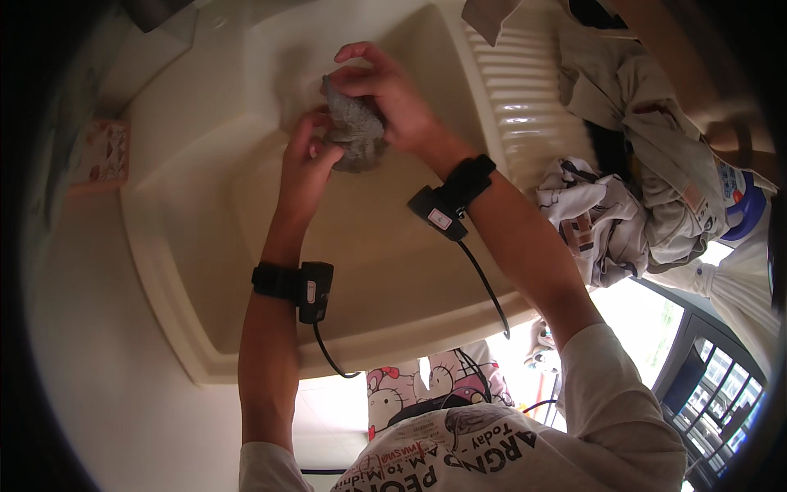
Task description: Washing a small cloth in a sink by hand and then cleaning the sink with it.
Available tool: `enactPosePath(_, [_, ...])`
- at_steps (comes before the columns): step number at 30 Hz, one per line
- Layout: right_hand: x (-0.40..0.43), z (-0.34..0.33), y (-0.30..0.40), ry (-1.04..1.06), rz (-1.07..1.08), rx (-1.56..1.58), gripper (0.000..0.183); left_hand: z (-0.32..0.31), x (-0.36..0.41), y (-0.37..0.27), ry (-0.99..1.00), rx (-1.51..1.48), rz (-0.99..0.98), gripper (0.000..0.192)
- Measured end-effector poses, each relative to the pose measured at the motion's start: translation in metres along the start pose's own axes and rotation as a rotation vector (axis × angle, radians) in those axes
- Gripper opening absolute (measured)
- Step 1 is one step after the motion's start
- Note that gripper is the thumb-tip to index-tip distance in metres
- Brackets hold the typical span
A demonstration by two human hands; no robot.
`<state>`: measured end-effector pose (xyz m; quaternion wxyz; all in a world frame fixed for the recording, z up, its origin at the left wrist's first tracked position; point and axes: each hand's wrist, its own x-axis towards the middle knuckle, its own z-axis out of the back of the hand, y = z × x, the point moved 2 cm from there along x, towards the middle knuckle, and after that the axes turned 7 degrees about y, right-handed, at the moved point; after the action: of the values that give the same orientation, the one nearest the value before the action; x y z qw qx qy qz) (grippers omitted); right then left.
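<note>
Over the far part of a cream laundry sink [295, 344], a wet-looking grey cloth [356, 132] is bunched between both hands. My left hand [310, 144] grips its lower left side, with the thumb pressed on it. On the upper right side my right hand [387, 92] holds the same cloth, its thumb and fingers pinching the upper end while one finger stays raised. Part of the cloth is hidden behind the fingers. Each forearm wears a black strapped device with a cable.
A ribbed washboard surface [522, 104] adjoins the sink on the right. Crumpled printed clothing [593, 221] and grey garments [670, 184] lie there, beside a container with a blue-purple handle [747, 206]. A pink patterned box [101, 154] is at the left wall.
</note>
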<state>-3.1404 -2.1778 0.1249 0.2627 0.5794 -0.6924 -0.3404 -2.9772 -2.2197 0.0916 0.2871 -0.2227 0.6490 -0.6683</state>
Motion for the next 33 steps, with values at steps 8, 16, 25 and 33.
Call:
enactPosePath(8, [-0.001,-0.001,0.007,0.319,-0.178,0.034,0.02,-0.006,-0.011,-0.011,0.232,0.003,0.224,0.034])
enactPosePath(16, [0.006,0.034,-0.008,-0.013,-0.249,-0.744,0.025,0.023,-0.013,-0.02,0.286,0.62,0.627,0.045])
enactPosePath(25, [0.01,0.03,0.007,-0.196,-0.205,-0.96,0.033,0.043,-0.011,-0.024,0.209,0.414,0.499,0.034])
enactPosePath(33, [-0.015,0.0,0.074,0.63,-0.371,-1.337,0.031,0.047,-0.025,-0.051,0.54,0.259,0.566,0.028])
